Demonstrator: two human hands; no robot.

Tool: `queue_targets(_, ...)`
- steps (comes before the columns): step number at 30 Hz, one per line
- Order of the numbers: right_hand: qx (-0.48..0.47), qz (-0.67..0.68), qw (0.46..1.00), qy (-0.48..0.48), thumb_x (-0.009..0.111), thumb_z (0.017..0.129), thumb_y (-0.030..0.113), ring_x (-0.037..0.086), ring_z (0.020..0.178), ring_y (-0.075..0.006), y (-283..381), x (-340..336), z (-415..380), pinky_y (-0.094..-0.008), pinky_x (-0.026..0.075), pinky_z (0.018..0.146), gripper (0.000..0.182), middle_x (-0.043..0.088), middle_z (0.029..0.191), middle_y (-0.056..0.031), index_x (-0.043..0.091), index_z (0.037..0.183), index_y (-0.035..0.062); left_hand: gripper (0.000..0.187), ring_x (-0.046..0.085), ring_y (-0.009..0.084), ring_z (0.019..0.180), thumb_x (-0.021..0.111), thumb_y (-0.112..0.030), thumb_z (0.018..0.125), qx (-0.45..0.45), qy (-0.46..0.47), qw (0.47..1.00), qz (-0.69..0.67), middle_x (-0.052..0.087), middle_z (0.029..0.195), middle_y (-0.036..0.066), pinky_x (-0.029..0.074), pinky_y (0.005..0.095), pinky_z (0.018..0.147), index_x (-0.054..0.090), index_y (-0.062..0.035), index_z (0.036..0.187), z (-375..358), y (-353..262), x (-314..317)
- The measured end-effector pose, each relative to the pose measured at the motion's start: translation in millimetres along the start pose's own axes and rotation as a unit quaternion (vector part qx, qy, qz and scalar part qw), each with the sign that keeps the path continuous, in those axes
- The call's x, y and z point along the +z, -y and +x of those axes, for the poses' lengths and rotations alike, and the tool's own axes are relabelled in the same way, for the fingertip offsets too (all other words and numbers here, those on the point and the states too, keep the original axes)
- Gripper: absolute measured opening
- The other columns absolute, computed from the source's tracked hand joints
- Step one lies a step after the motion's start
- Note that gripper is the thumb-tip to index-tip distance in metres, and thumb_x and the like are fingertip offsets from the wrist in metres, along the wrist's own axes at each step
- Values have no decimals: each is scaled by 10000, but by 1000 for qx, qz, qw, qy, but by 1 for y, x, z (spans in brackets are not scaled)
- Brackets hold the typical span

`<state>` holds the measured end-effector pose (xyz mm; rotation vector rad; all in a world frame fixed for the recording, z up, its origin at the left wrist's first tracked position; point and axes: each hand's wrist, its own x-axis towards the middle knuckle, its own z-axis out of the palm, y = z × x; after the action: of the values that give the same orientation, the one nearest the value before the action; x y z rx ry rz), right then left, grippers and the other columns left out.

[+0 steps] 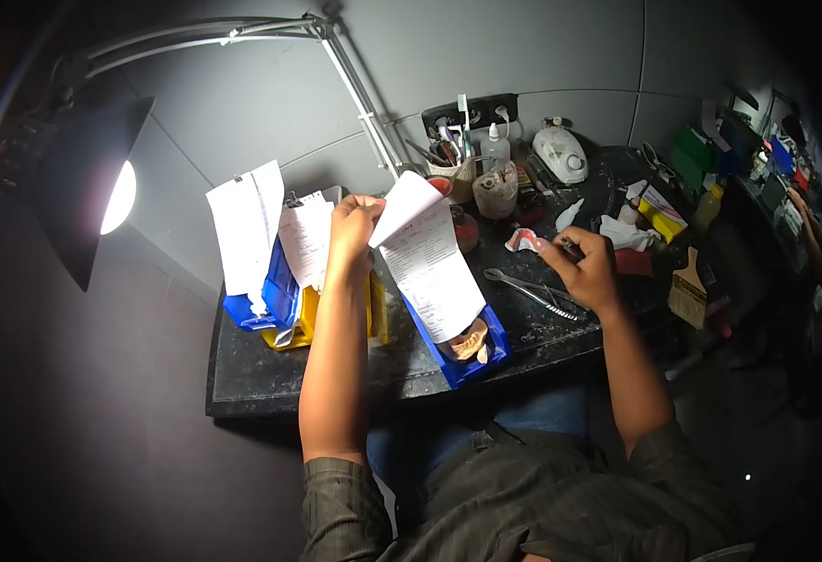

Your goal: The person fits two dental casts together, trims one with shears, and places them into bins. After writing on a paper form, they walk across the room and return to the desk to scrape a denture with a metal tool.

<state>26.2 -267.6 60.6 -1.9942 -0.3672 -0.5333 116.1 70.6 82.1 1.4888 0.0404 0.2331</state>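
My left hand is closed on the top edge of a printed paper form, whose upper sheet curls over. The form's lower end rests in a small blue bin. Tan plaster dental casts lie in that bin, partly covered by the paper. Between the thumb and fingers of my right hand is a pink-and-white denture, held above the bench. A dark spot shows among those fingers; I cannot make out what it is. Metal pliers lie just below this hand.
Left on the black bench stand another blue bin and a yellow bin, both with papers. Behind are a cup of brushes, a dropper bottle and a white device. A flat brush lies right; a lamp shines left.
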Motion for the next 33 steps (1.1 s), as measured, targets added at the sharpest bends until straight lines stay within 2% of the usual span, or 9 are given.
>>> queue_targets(3,-100,74,991,41,847,821,166,603,762,-51,19,19,22,-249,501,636,286,667,872,-30,696,1008,11,31,657,166,677,611,-40,929,-47,85,991,-92,677,841,109,564,309,610,606,-10,920,6,26,-1)
queue_targets(8,-313,-35,949,4,872,720,212,684,1066,-269,83,55,74,-368,553,932,578,679,1258,-80,664,1241,73,125,712,193,766,637,-10,894,-61,169,969,-168,712,915,155,583,302,677,616,35,1009,-5,24,7)
queue_targets(13,-325,-89,936,103,817,782,215,687,964,-265,80,85,106,-372,545,866,332,734,1087,-53,735,1084,102,244,696,139,787,751,-63,842,-22,210,973,-95,725,937,106,560,263,714,644,23,1044,-3,25,1)
queue_targets(15,-285,-136,938,145,800,806,236,682,921,-275,85,87,109,-380,533,811,238,742,956,-63,745,992,99,193,697,138,813,624,-135,981,103,176,975,87,714,963,93,566,264,705,637,23,1091,-3,28,0)
queue_targets(17,-289,-125,939,139,775,836,248,683,908,-299,81,90,110,-397,526,790,213,733,901,-90,738,961,79,208,692,149,823,655,-157,971,62,88,994,30,723,937,125,550,284,766,643,46,1015,-3,25,2)
queue_targets(20,-286,-97,944,135,751,862,257,685,877,-329,75,91,111,-420,526,782,214,728,896,-113,734,947,61,313,697,238,928,599,-253,1008,196,22,948,-250,715,1015,198,514,334,903,616,42,1110,-27,5,7)
queue_targets(23,-251,-107,948,164,774,855,251,702,931,-342,79,87,112,-413,541,831,273,744,994,-169,746,989,15,389,690,245,986,685,-246,946,397,50,916,-18,710,1073,196,518,337,904,586,40,1191,-52,0,10)
queue_targets(27,-261,-76,948,167,764,863,249,700,864,-348,72,89,115,-410,536,794,258,735,936,-168,740,974,18,488,623,206,1077,785,-51,856,320,30,944,68,635,1153,126,488,341,958,541,40,1269,-65,3,12)
queue_targets(33,-271,-7,960,74,760,875,258,696,776,-280,68,93,112,-360,519,716,251,706,804,-126,728,911,12,626,505,207,1267,734,-37,908,320,2,947,28,477,1395,147,436,323,1043,396,8,1434,-61,23,25)
